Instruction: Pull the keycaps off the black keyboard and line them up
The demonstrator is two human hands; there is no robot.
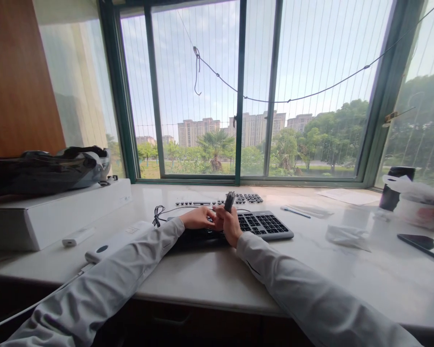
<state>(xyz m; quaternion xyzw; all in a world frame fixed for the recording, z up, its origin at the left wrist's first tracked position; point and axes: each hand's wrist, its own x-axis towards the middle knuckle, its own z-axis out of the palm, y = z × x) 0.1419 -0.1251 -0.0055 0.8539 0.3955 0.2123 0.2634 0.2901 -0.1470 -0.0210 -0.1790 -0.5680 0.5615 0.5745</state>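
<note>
Filling the far side, a green-framed window (241, 72) is set behind a pale worktop (383, 279). At the left, a white box (79, 217) is topped by a black bag (39, 166). Near the middle, a dark keyboard (264, 224) is laid lengthwise across the worktop, its right end exposed and much of its left part covered by the hands.

As for progress, the work is judged to be under way: small keycap-like pieces (249, 198) are laid out in rows behind the keyboard and appear to have been taken from it. On the exposed end, a grid of dark squares is seen, but whether keys are seated there cannot be told at this size. What is left under the hands is hidden.

The keyboard is placed directly beneath and just beyond the hands, and is extended well past them to the right. The hands are held close together, apparently touching. By the right hand (230, 225), a dark tool (230, 200) is gripped in curled fingers, its end pointed upward. The left hand (198, 218) is bent over the keyboard, its fingertips brought up to the right hand; whether anything is pinched there cannot be told. To the right, a thin pen (295, 212) is laid on the worktop, apart from the keyboard.
</note>
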